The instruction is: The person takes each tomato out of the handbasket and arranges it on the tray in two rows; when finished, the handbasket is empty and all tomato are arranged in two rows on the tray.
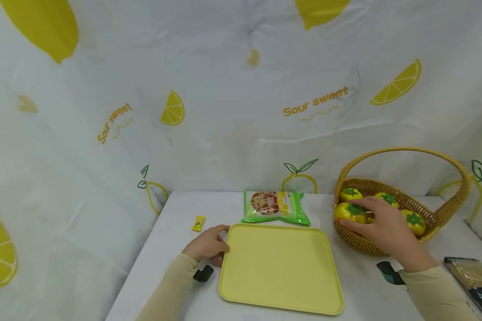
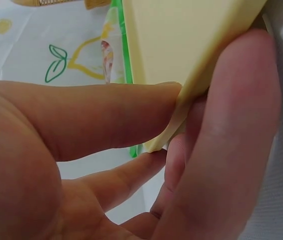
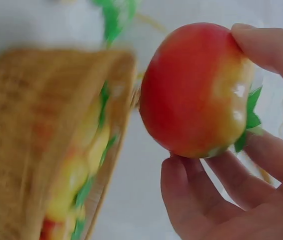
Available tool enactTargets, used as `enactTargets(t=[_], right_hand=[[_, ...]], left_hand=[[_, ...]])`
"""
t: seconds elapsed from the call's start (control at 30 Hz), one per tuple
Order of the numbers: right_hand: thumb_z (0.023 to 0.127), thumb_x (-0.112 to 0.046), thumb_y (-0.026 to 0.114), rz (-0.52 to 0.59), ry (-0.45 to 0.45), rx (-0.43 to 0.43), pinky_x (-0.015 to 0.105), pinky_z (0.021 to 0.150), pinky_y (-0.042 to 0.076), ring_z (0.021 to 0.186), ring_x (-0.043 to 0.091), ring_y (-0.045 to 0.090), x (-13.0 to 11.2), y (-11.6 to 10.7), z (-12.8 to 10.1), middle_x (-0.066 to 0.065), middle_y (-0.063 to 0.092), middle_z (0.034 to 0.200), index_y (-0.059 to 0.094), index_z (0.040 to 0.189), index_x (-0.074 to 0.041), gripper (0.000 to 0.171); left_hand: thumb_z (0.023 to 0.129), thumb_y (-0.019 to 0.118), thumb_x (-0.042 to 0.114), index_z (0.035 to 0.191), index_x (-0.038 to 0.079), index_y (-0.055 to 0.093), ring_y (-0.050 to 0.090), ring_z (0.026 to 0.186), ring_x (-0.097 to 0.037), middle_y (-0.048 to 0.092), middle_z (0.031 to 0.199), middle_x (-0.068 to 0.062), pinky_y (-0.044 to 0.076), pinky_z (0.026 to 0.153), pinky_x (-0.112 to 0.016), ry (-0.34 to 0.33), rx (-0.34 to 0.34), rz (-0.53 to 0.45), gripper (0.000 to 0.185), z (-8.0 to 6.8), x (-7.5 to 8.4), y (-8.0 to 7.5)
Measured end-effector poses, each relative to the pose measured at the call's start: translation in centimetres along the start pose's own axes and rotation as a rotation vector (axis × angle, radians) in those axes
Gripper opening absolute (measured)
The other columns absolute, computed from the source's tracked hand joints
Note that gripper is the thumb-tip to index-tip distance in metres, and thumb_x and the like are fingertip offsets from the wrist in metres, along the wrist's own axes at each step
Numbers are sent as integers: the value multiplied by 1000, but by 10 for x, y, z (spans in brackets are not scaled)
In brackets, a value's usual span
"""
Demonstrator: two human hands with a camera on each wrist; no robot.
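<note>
A pale yellow tray (image 1: 281,267) lies flat in the middle of the white table. My left hand (image 1: 220,243) holds its near-left corner; in the left wrist view the thumb (image 2: 106,115) and fingers pinch the tray's rim (image 2: 179,112). My right hand (image 1: 359,216) reaches into the wicker basket (image 1: 438,218) at the right and grips a red-orange fruit (image 1: 349,213) with a green calyx at the basket's left side. The right wrist view shows this fruit (image 3: 196,90) held between curled fingers (image 3: 271,47), beside the blurred basket (image 3: 36,130).
Other yellow-orange fruits (image 1: 413,221) lie in the basket under its tall handle (image 1: 405,152). A green snack bag (image 1: 276,207) lies just behind the tray. A small yellow packet (image 1: 198,223) sits at the left. A dark package (image 1: 475,281) lies near the front right edge.
</note>
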State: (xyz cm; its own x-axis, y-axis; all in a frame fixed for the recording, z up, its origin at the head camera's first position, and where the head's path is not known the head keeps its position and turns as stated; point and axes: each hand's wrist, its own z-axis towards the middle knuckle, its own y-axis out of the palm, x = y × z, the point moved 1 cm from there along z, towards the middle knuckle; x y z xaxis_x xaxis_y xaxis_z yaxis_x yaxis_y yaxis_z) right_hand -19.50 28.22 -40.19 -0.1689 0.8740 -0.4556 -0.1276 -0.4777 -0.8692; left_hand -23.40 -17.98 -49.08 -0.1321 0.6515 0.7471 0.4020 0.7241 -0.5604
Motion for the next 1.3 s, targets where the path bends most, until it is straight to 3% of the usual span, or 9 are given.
enactTargets(t=[0.27, 0.43, 0.73, 1.0, 1.3], right_hand=[[86, -54, 88, 122, -62, 44, 62, 95, 60, 115, 39, 68, -54, 45, 9, 18, 68, 133, 72, 136, -8, 69], [88, -48, 89, 244, -79, 18, 57, 96, 64, 114, 33, 70, -76, 80, 14, 14, 67, 130, 73, 134, -8, 64], [87, -42, 91, 325, -76, -62, 44, 91, 61, 112, 26, 67, -120, 130, 25, 9, 70, 135, 71, 136, -14, 59], [85, -30, 94, 364, -111, -92, 49, 105, 58, 121, 27, 63, -155, 165, 33, 7, 69, 133, 74, 129, -14, 51], [85, -33, 94, 362, -123, -99, 54, 114, 55, 132, 32, 64, -168, 185, 31, 8, 70, 138, 74, 128, -15, 51]], left_hand=[[93, 75, 10, 158, 16, 53, 74, 65, -18, 68, 101, -10, 65, 61, -34, 21, -1, -1, 68, -3, 2, -2], [93, 74, 9, 158, 16, 53, 73, 62, -18, 67, 100, -10, 65, 61, -34, 21, -4, -3, 68, -1, 4, -2], [94, 74, 8, 157, 17, 54, 73, 61, -20, 67, 100, -12, 65, 60, -34, 1, -4, -9, 66, -3, 4, -5], [94, 75, 10, 156, 17, 54, 72, 61, -20, 67, 100, -12, 65, 59, -34, -9, -7, -15, 66, -4, 5, -6], [93, 74, 9, 157, 17, 53, 72, 63, -20, 65, 100, -12, 65, 58, -34, 0, -12, -22, 68, -2, 4, -5]])
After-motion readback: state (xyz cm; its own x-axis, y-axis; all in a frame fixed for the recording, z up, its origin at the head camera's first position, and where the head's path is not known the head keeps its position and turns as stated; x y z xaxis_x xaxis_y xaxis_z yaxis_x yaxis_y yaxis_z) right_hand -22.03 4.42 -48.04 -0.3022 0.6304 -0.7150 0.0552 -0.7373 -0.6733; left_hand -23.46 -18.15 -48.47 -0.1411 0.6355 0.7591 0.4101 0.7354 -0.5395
